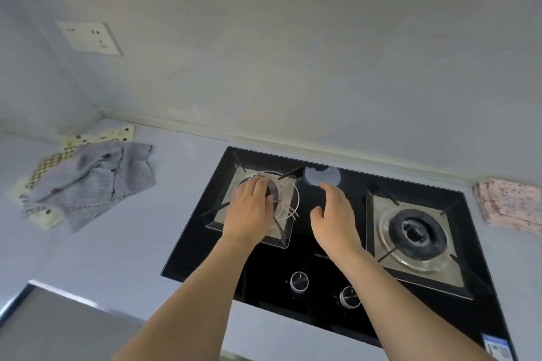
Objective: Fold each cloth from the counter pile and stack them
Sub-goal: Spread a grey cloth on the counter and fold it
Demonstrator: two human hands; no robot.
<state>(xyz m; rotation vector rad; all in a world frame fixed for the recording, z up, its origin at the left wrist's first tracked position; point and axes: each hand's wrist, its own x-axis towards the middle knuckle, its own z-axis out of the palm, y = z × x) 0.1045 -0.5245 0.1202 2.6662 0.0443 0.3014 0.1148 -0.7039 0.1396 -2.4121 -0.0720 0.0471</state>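
I'm looking at a home kitchen — a black two-burner gas hob (328, 249) set in the desk (117, 243). A wall socket (88, 37) sits above.

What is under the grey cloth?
Under the grey cloth lie patterned cloths, checked and dotted, their edges peeking out behind and to the left. How many there are, and their middles, is hidden.

Viewpoint: one head-worn camera, standing height at the counter (123, 243).
Direction: forward and steeply down, over both outstretched forearms toward the back wall (293, 53).
Nearness: close; the gas hob (316, 261) fills the middle and lower right.
Lens: wide-angle, bending the wall edge and counter line.
Edges of frame: wall socket (88, 37) upper left, steel surface (58, 328) at lower left.
Shared coverage: none, a single view.
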